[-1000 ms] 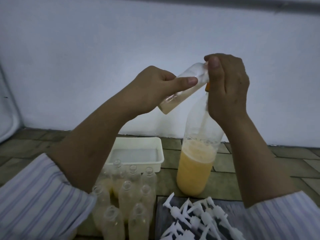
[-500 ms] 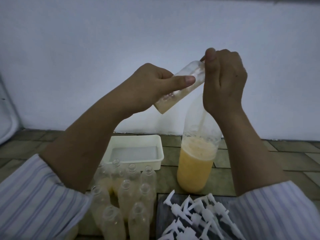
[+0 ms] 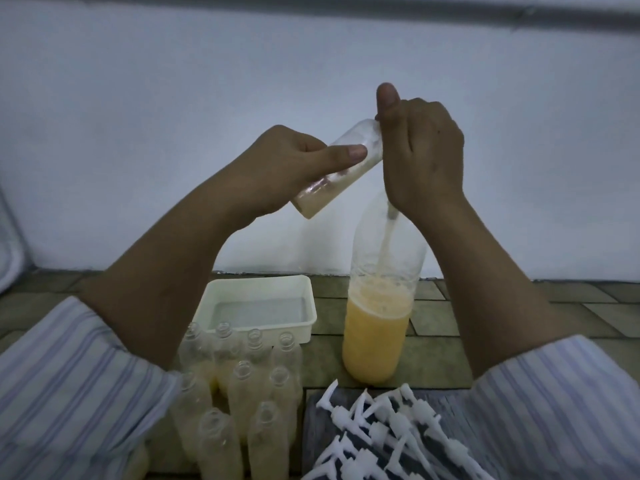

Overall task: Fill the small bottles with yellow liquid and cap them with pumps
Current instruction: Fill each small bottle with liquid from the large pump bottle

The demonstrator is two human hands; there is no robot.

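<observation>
**Spill risk at the neck — bottle tilted, mouth hidden**

Near, bottom of frame: a heap of white pumps (image 3: pixel 384 434) on a grey board at lower right; just left of it a huddle of open small bottles (image 3: pixel 242 386), uncapped, most holding pale yellow. They stand packed together, touching, right under the left forearm — an elbow dropping would likely topple several.

Middle: a white tub (image 3: pixel 258 308) behind the cluster; to its right the big bottle (image 3: pixel 379 323), roughly a third full of yellow liquid, with a tube running down its inside.

Far, centre of frame: left hand (image 3: pixel 277 168) wraps a tilted bottle (image 3: pixel 341 164), thumb pressed along its side, base low, mouth high against the right hand (image 3: pixel 420 154). The right hand is fisted over the big bottle's top, thumb raised; what it grips is hidden.

Judgement: filling under way, a little liquid pooled at the base. The mouth cannot be seen, so drift off the spout would send liquid down onto the pumps. Hard pressing could rock the tall bottle.
</observation>
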